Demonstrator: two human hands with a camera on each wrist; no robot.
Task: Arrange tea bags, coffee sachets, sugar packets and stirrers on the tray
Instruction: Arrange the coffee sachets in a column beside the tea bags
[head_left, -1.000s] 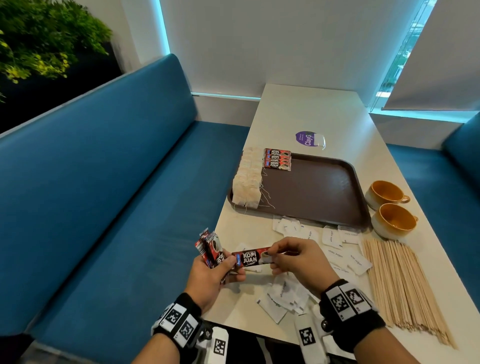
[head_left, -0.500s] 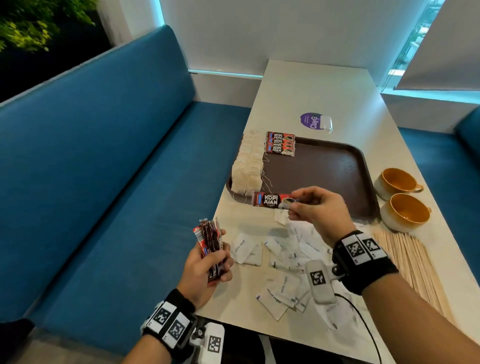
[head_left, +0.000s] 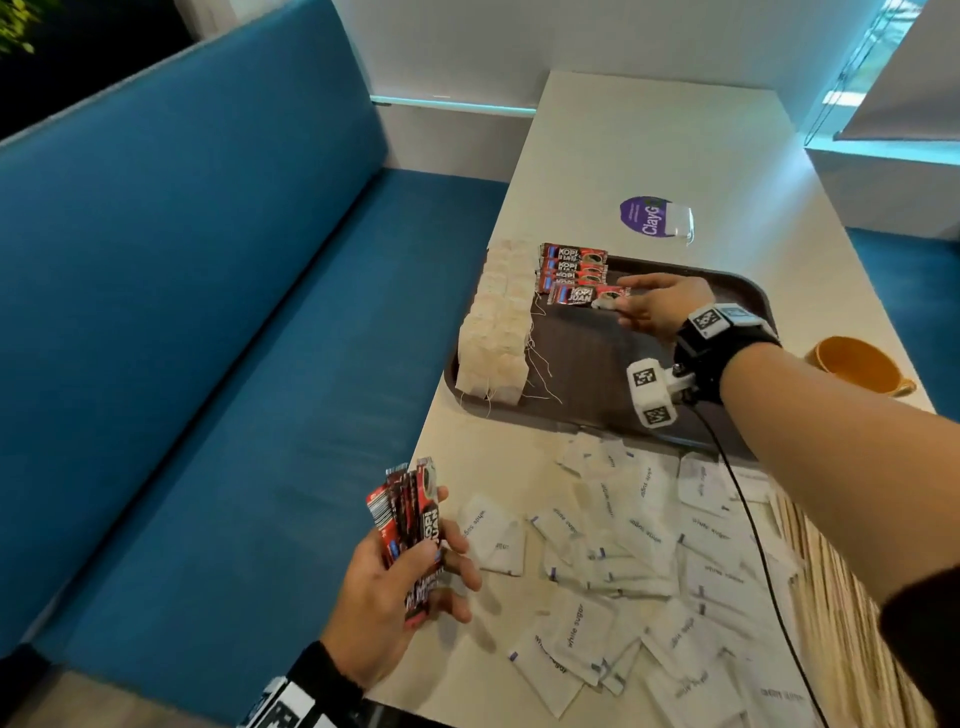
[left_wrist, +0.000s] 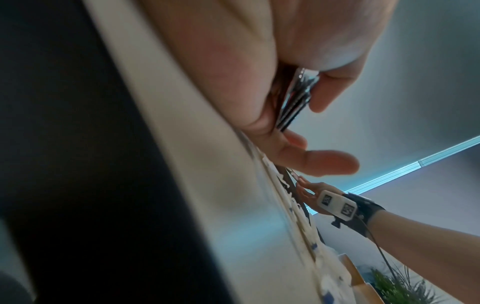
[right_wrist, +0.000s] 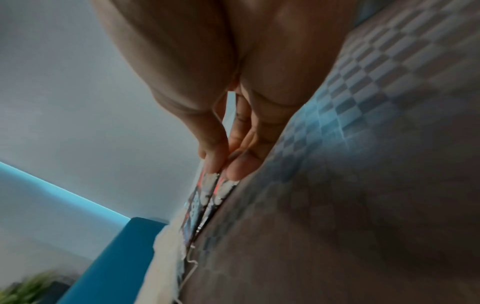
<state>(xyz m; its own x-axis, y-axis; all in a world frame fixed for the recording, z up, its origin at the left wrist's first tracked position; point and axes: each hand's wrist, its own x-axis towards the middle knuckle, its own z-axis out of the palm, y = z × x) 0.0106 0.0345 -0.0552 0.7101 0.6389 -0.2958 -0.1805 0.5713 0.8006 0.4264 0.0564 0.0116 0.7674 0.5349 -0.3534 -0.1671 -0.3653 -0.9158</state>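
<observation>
coffee sachet (head_left: 582, 295) — red-black, flat on tray (head_left: 613, 374) | tea bags (head_left: 493, 332) — left edge row

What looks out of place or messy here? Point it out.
The white sugar packets lie in a loose heap on the table, overlapping at all angles, none on the tray. The tea bags sit in a neat column, but their strings trail loose across the tray. Nothing looks spilled or torn.

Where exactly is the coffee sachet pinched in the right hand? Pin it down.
In the head view, the coffee sachet sits at the tray's far left, just below the laid sachet row, beside the tea bags, pinched by the right hand.
</observation>
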